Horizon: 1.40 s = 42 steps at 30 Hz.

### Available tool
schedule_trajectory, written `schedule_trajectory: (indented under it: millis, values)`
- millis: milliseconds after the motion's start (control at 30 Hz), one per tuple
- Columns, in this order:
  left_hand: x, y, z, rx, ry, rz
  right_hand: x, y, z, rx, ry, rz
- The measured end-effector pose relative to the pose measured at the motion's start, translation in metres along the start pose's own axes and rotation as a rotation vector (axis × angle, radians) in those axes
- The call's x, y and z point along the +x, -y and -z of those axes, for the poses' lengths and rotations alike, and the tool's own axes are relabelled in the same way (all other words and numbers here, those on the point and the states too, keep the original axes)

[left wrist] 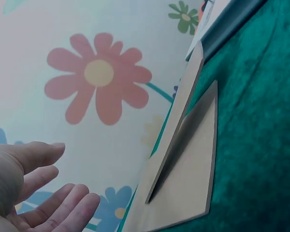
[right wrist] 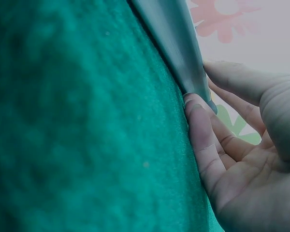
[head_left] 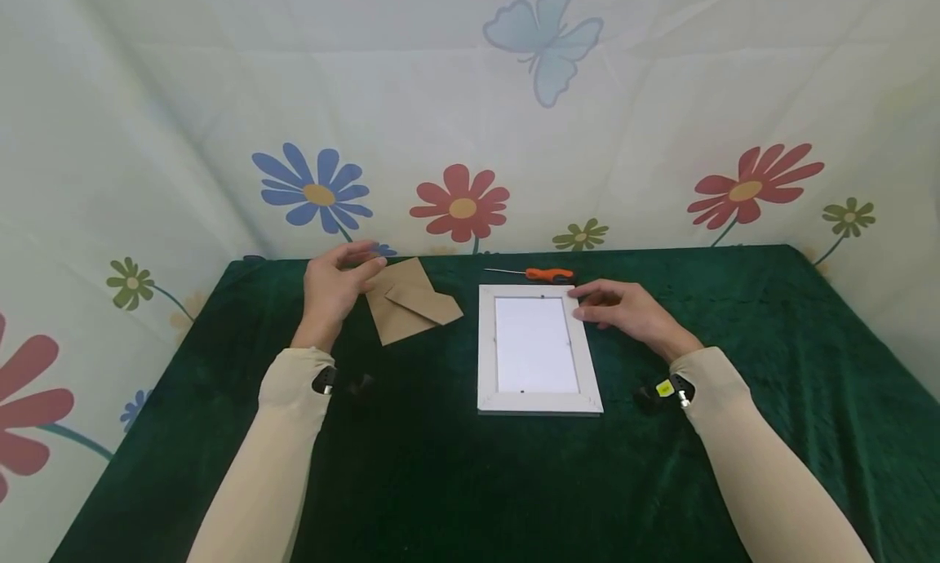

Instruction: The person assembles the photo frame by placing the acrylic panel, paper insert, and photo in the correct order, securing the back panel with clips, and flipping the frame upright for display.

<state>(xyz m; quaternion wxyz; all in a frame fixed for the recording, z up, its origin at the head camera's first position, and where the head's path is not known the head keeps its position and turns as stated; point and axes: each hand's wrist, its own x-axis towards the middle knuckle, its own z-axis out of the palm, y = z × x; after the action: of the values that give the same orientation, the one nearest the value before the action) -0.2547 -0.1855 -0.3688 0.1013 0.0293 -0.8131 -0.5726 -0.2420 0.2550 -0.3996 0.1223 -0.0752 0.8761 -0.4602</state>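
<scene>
A white picture frame (head_left: 487, 351) lies flat on the green cloth with a white sheet (head_left: 534, 347) inside its opening. At its far right corner my right hand (head_left: 624, 308) pinches the edge. The right wrist view shows the thumb on the upper edge and the fingers (right wrist: 203, 128) against the side. To the left lies a brown backing board (head_left: 400, 322) with a stand flap (head_left: 426, 303) tilted up from it. My left hand (head_left: 336, 285) hovers by the board's far left corner, fingers loosely bent and holding nothing; the left wrist view shows it apart from the board.
An orange-handled screwdriver (head_left: 549, 275) lies beyond the frame, its shaft pointing left. Green cloth (head_left: 441, 489) covers the table. A flower-printed curtain (head_left: 624, 122) hangs along the table's far edge and left side.
</scene>
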Motion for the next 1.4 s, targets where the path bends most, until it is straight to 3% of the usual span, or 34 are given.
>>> schedule_trajectory:
  millis: [533,1033,1400]
  values:
    - [0.008,0.023,0.01,0.052,-0.036,0.06,0.003,-0.003,-0.002,0.001,0.003,0.005]
    - [0.016,0.04,0.011,0.071,0.009,0.103,0.002,-0.003,0.0,-0.01,-0.004,0.001]
    - [0.018,0.046,0.01,0.146,0.032,0.129,0.001,-0.002,0.0,-0.014,0.003,0.002]
